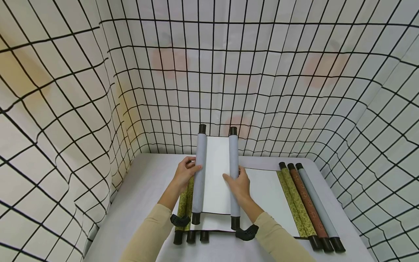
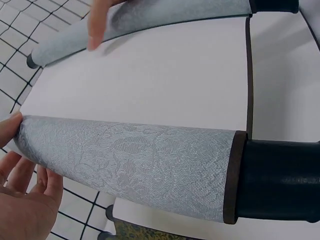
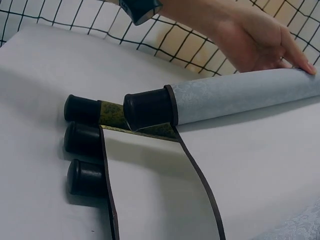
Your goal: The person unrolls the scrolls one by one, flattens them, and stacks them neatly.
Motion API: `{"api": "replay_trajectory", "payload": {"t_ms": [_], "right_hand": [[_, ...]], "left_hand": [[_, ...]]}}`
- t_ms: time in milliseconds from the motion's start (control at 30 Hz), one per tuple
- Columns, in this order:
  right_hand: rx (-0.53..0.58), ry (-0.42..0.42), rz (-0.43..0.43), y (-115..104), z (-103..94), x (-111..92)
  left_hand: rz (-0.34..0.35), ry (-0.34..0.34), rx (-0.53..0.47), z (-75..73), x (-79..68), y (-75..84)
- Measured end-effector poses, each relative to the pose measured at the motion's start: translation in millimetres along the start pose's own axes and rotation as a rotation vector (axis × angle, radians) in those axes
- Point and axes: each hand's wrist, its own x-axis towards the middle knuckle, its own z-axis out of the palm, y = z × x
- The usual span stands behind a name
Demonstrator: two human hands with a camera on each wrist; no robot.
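Both hands hold a partly unrolled scroll (image 1: 216, 174) with grey-blue patterned backing and dark end knobs, tilted up above the table. Thumb and fingers of the left hand (image 1: 184, 173) grip its left roll (image 2: 130, 165). At the right roll (image 1: 234, 160), the right hand (image 1: 240, 183) has its thumb on the white inner sheet and its fingers round the outer side. Beneath lies another spread white sheet (image 1: 262, 196), partly covered by the held scroll. Yellow-green patterned rolls (image 1: 182, 207) lie at its left, with several dark knobs (image 3: 85, 140) at their near ends.
On the right side of the table (image 1: 131, 203) lie a yellow-green roll (image 1: 299, 203), a reddish-brown roll (image 1: 309, 202) and a grey-blue roll (image 1: 319, 202), side by side. White walls with black grid netting (image 1: 209, 76) surround the table at the back and sides.
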Motion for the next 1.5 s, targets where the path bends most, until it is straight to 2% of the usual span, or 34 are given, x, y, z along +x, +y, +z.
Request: {"api": "replay_trajectory", "payload": {"t_ms": [167, 500, 733, 1100, 1500], "right_hand": [[-0.018, -0.013, -0.024, -0.1, -2.2, 1.4], [-0.008, -0.036, 0.018, 0.8, -6.7, 3.0], [0.000, -0.004, 0.040, 2.4, -10.5, 7.5], [-0.061, 0.006, -0.007, 5.0, -15.2, 11.8], [-0.050, -0.006, -0.015, 8.0, -21.2, 17.5]], "left_hand": [[-0.004, 0.007, -0.022, -1.3, 0.9, 1.5], [0.004, 0.027, -0.025, -5.4, -0.1, 0.3], [0.008, 0.035, -0.041, -4.6, -1.4, 0.4], [0.004, 0.035, -0.049, -2.4, -0.4, 0.2], [-0.004, 0.065, -0.041, -9.6, 0.5, -1.2]]}}
